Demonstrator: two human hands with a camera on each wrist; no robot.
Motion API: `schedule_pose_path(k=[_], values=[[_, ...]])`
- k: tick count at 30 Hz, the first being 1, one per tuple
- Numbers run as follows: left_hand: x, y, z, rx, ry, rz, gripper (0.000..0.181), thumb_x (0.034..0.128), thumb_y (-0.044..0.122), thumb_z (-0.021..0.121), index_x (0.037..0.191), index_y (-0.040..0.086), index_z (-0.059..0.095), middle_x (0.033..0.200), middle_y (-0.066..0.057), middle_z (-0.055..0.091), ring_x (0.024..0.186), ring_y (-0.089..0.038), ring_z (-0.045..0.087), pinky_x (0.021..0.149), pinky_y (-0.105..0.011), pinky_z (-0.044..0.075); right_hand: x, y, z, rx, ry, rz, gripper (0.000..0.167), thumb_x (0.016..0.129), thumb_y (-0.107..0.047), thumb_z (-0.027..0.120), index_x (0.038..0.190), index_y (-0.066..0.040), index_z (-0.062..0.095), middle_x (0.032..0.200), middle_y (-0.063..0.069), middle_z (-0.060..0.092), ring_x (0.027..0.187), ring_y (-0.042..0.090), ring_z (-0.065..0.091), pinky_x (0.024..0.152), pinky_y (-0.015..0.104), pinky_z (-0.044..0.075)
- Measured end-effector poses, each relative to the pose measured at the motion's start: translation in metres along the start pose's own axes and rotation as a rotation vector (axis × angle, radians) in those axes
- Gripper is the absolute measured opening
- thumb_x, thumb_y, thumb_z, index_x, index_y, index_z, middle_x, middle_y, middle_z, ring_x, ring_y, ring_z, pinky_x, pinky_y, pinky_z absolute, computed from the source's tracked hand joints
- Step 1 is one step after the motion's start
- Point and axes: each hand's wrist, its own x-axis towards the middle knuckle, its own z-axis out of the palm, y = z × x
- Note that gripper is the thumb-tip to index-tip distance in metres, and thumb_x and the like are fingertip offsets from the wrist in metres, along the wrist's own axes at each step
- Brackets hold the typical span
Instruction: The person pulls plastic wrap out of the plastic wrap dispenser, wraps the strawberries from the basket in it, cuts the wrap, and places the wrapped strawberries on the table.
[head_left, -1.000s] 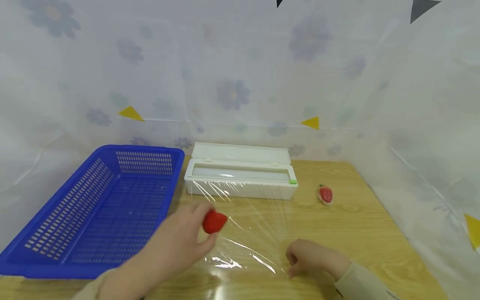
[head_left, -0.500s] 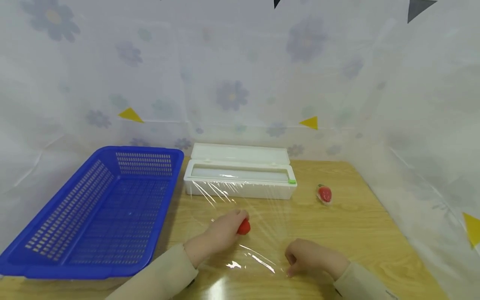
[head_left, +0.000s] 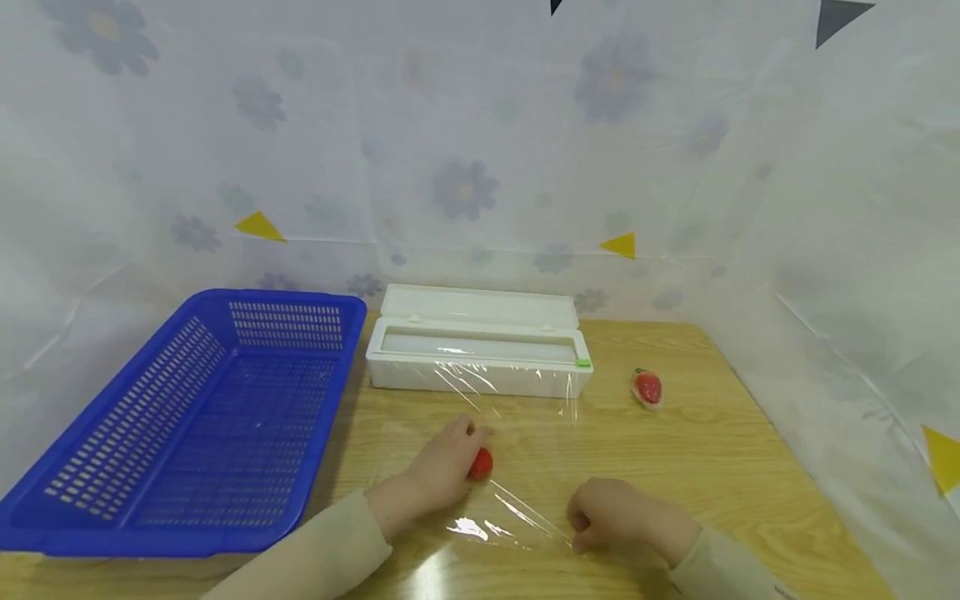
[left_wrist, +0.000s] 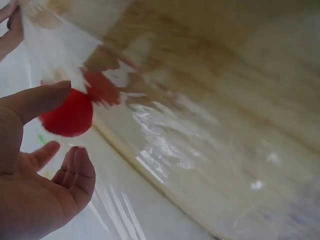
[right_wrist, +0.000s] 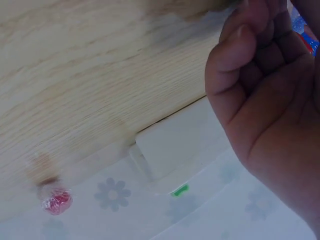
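A red strawberry (head_left: 481,464) sits on clear cling film (head_left: 517,508) drawn out over the table from a white dispenser box (head_left: 480,377). Around it, my left hand (head_left: 438,467) has its thumb and fingers spread. In the left wrist view the thumb overlaps the strawberry (left_wrist: 70,117), while the visible fingertips stand a little apart from it. My right hand (head_left: 626,515) pinches the near right corner of the film, its fingers curled; that corner is hard to see in the right wrist view.
A blue plastic basket (head_left: 330,433) stands at the left. Another strawberry (head_left: 647,388), wrapped in film, lies to the right of the dispenser. The dispenser's lid (head_left: 480,305) is raised. Flower-patterned white sheeting (head_left: 465,125) hangs behind and at the sides.
My left hand has carried the strawberry rightward over the film, set it down, and loosened its fingers. The right hand has kept to the film's corner.
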Motion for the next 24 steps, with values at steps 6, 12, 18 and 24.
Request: schedule_pose_path(k=[6, 12, 18, 24], values=[[-0.042, -0.006, -0.014, 0.147, -0.127, 0.010, 0.050, 0.0626, 0.015, 0.073, 0.107, 0.006, 0.053, 0.094, -0.004, 0.050, 0.085, -0.018, 0.051, 0.067, -0.030, 0.050, 0.000, -0.005, 0.003, -0.077, 0.055, -0.060, 0.031, 0.073, -0.028, 0.074, 0.060, -0.020, 0.047, 0.059, -0.017, 0.036, 0.054, -0.002, 0.031, 0.050, 0.016, 0.029], [-0.068, -0.012, -0.009, 0.369, -0.149, 0.155, 0.027, 0.0756, 0.032, 0.069, 0.093, 0.015, 0.058, 0.087, 0.001, 0.052, 0.077, -0.015, 0.052, 0.059, -0.026, 0.043, 0.012, -0.016, 0.015, -0.267, 0.325, -0.282, 0.029, 0.073, -0.040, 0.073, 0.089, -0.022, 0.057, 0.086, -0.013, 0.050, 0.077, 0.001, 0.046, 0.066, 0.017, 0.045], [-0.070, -0.008, -0.005, 0.522, -0.165, 0.162, 0.010, 0.0794, 0.016, 0.064, 0.089, 0.015, 0.063, 0.085, 0.000, 0.057, 0.071, -0.015, 0.056, 0.059, -0.026, 0.048, 0.040, -0.044, 0.019, -0.456, 0.422, -0.400, 0.040, 0.084, -0.026, 0.066, 0.123, -0.025, 0.058, 0.130, -0.001, 0.054, 0.115, 0.017, 0.051, 0.097, 0.033, 0.046], [-0.069, -0.005, -0.005, 0.543, -0.146, 0.183, 0.016, 0.0818, 0.021, 0.064, 0.095, 0.012, 0.062, 0.084, -0.001, 0.058, 0.070, -0.013, 0.056, 0.059, -0.025, 0.048, 0.061, -0.051, 0.012, -0.496, 0.390, -0.290, 0.042, 0.089, -0.025, 0.059, 0.131, -0.020, 0.054, 0.134, 0.004, 0.051, 0.112, 0.019, 0.053, 0.094, 0.033, 0.048]])
